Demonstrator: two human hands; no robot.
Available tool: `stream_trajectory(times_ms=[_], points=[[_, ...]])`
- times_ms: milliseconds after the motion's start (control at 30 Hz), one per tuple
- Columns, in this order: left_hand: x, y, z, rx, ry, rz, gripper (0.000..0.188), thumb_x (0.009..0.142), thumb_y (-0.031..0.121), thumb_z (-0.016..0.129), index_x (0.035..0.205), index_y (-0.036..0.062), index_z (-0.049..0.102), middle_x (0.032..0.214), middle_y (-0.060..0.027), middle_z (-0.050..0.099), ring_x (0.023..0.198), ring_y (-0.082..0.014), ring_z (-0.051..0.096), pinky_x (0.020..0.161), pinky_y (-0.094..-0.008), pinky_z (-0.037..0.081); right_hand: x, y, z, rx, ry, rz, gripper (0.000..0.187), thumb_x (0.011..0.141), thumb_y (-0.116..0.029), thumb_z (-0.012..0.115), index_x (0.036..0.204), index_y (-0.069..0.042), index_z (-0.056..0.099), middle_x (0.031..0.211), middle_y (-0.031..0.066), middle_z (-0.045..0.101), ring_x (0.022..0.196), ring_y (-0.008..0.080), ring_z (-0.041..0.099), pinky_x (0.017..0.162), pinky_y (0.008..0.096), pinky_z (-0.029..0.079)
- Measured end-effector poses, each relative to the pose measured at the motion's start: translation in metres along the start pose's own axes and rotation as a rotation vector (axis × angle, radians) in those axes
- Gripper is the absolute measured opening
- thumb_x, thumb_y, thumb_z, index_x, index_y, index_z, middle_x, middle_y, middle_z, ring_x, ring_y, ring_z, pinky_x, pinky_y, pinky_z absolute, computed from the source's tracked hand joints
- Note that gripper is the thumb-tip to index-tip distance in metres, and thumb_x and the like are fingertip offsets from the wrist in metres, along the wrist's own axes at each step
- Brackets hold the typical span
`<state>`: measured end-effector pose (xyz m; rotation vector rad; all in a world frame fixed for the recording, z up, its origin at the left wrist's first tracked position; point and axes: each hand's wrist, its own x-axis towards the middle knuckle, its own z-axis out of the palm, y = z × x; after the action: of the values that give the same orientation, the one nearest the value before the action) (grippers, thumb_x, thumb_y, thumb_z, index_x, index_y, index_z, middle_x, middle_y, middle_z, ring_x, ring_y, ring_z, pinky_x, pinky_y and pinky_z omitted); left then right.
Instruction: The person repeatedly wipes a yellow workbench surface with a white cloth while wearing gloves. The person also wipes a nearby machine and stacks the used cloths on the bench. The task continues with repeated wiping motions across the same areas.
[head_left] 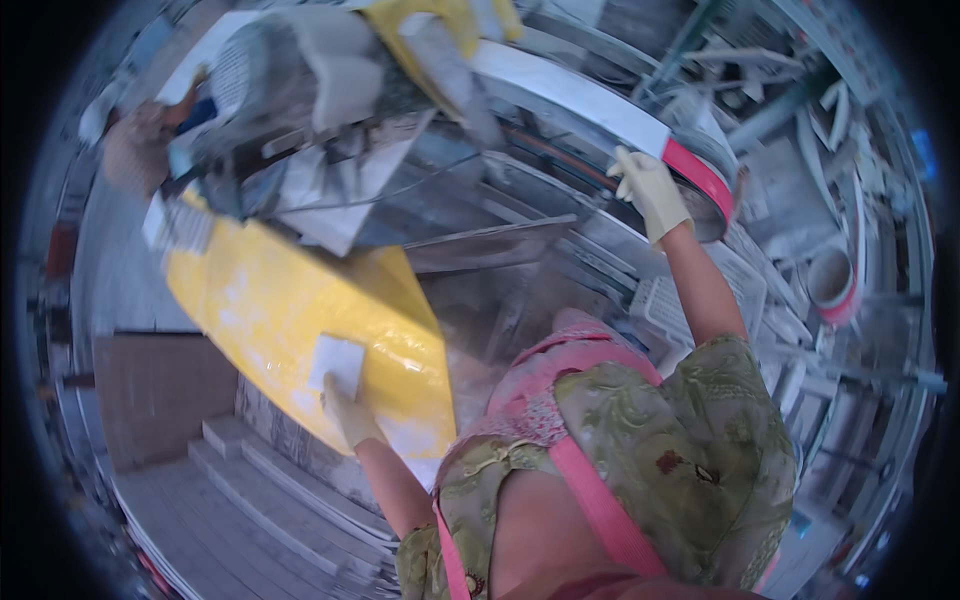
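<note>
My left hand (350,415), in a pale glove, has its thumb and fingers closed on the near edge of a small white rectangular tile (338,358). The tile is over a slanted yellow sheet (265,300), smudged with white. My right hand (655,198), also gloved, is raised beside the end of a white conveyor belt (570,85). Its fingers are apart, with one stretched out, and I see nothing in them. A red band (698,180) wraps the belt's end close by the right hand. Blur hides whether that hand touches the machine.
Pale stacked slabs (270,480) and a brown board (165,400) are at the lower left. Another person (140,145) works at the upper left by a dusty machine (300,75). A light plastic crate (690,300) and a red-rimmed cylinder (832,285) are at the right.
</note>
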<state>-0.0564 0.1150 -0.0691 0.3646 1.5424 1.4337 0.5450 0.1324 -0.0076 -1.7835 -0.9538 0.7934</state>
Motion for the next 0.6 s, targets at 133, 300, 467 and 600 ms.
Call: stream_trajectory(times_ms=[133,300,467,600], points=[[-0.019,0.014,0.021,0.108,0.080,-0.031,0.067,0.099,0.037,0.064,0.145,-0.0052,0.041,0.141,-0.0184,0.048,0.126,-0.0297,0.052,0.100,-0.0373,0.056,0.019,0.073,-0.094,0.115,0.485,0.177,0.041,0.103,-0.039,0.057,0.105,-0.001,0.071,0.078,0.0085,0.071,0.064,0.0129,0.062,0.065,0.0258,0.049],[-0.020,0.016,0.029,0.130,0.109,-0.049,0.066,0.101,0.039,0.060,0.147,-0.0037,0.040,0.143,-0.0168,0.047,0.127,-0.0284,0.052,0.101,-0.0335,0.056,0.073,0.094,-0.110,-0.482,0.289,0.198,0.029,0.097,-0.024,0.056,0.112,-0.001,0.067,0.097,0.0183,0.073,0.080,0.0288,0.068,0.076,0.0401,0.054],[-0.005,0.015,0.018,0.208,0.102,0.063,0.060,0.102,0.036,0.061,0.146,-0.0007,0.044,0.142,-0.0147,0.051,0.126,-0.0306,0.057,0.099,-0.0364,0.057,0.075,0.044,-0.107,-1.235,-0.009,-0.538,0.057,0.084,-0.001,0.056,0.140,-0.009,0.054,0.144,0.0189,0.054,0.135,0.0347,0.049,0.113,0.0522,0.039],[-0.017,0.022,0.009,0.129,0.063,0.009,0.050,0.102,0.032,0.058,0.140,0.0003,0.050,0.134,-0.0137,0.058,0.124,-0.0303,0.060,0.093,-0.0345,0.059,0.095,0.027,-0.113,-1.389,-0.397,-0.578,0.087,0.076,0.002,0.066,0.156,-0.009,0.035,0.164,0.0128,0.033,0.153,0.0305,0.029,0.123,0.0465,0.027]])
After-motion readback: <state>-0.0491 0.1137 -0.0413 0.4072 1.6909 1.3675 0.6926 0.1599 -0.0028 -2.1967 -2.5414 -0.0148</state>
